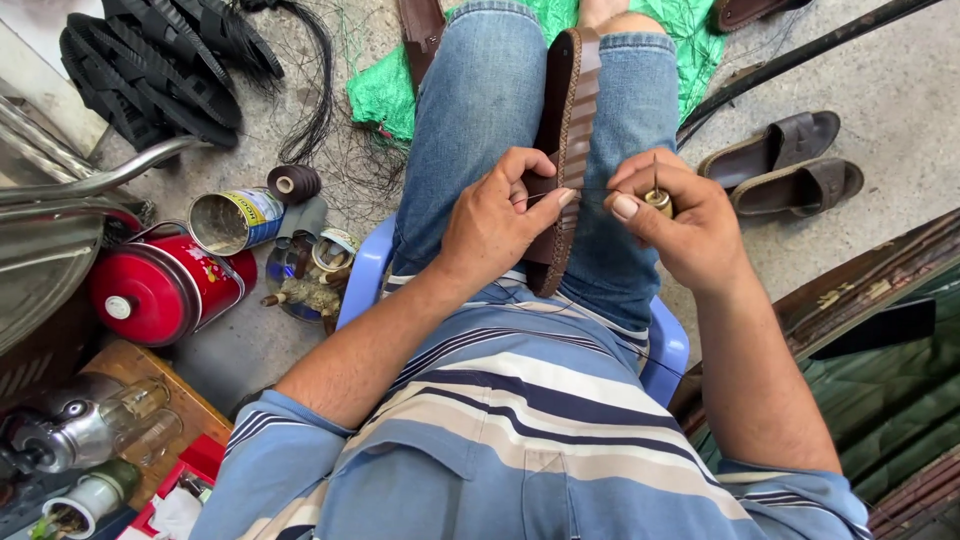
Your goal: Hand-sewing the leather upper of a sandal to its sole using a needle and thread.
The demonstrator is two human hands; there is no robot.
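Brown sandal (570, 120) stands on edge btwn the person's knees, sole edge up, over blue jeans. Left hand (495, 220) is clamped round its lower end, thumb on the rim. Right hand (680, 225) pinches a brass-tipped awl (657, 197) just beside the sandal; thin thread (590, 189) runs across. Pair of brown sandals (785, 160) lies on concrete at right.

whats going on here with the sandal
A seated person grips a brown sandal edge-up between their knees. The left hand steadies its edge, while the right hand holds a small awl-like tool beside it, with a thin thread running between hand and sandal. Another pair of sandals lies on the floor to the right; a thread spool and tins sit to the left.
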